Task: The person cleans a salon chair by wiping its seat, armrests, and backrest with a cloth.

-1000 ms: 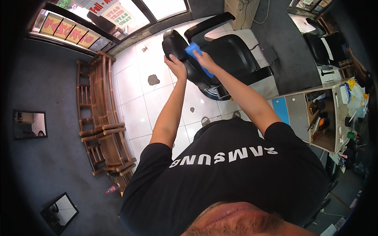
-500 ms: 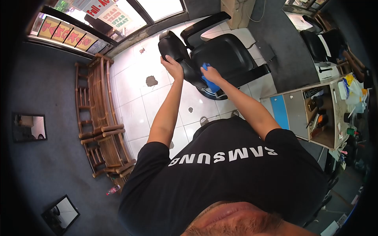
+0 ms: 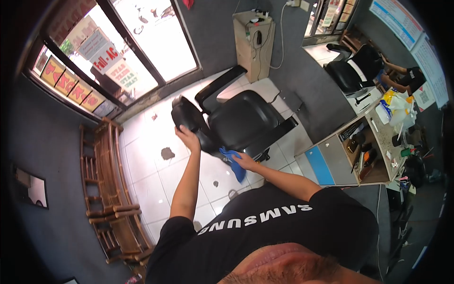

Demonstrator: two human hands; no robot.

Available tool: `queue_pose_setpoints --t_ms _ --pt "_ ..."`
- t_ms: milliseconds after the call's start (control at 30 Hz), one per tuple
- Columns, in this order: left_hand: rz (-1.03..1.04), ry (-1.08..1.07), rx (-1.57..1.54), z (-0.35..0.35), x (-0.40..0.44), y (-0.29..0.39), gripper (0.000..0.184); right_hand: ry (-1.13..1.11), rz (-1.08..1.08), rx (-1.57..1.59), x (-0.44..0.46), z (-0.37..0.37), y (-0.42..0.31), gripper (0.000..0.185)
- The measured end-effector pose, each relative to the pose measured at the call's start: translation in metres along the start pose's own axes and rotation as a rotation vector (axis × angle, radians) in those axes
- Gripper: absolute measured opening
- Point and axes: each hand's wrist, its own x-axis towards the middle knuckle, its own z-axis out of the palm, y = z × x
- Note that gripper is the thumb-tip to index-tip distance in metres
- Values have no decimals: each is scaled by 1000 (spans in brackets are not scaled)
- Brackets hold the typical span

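Note:
A black barber chair (image 3: 246, 118) stands on the white tiled floor, its backrest toward me. My left hand (image 3: 187, 138) rests against the side of the backrest near the headrest (image 3: 185, 113), with the fingers partly hidden by it. In my right hand (image 3: 243, 161) a blue cloth (image 3: 238, 173) is bunched, at the lower edge of the backrest, and part of it hangs down.
A bamboo bench (image 3: 108, 189) lines the wall at left. On the right is a counter cabinet (image 3: 338, 161) with an open shelf, bottles and bags. A small cabinet (image 3: 254, 47) with cables stands beyond the chair, near the glass door (image 3: 156, 42).
The view has tilted up, showing more of the door and mirror. My right hand and the blue cloth have moved down along the backrest. My left hand stays by the headrest.

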Motion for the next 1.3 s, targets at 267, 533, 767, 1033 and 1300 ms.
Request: queue_pose_setpoints --t_ms 267,533,767,1033,1300 --pt "-57 -32 17 -3 -2 10 68 875 116 -55 -8 -145 105 52" --pt "-83 -32 51 -3 -1 7 67 517 -13 -1079 -7 -135 131 63" --pt "-79 -51 16 -4 -4 14 66 -9 352 -201 -44 -1 121 56" --pt "-12 -103 -109 -2 6 -16 73 757 146 846 -19 47 -18 58" --pt "-60 -533 -141 -31 32 -43 84 522 -422 -103 118 93 -218 63"
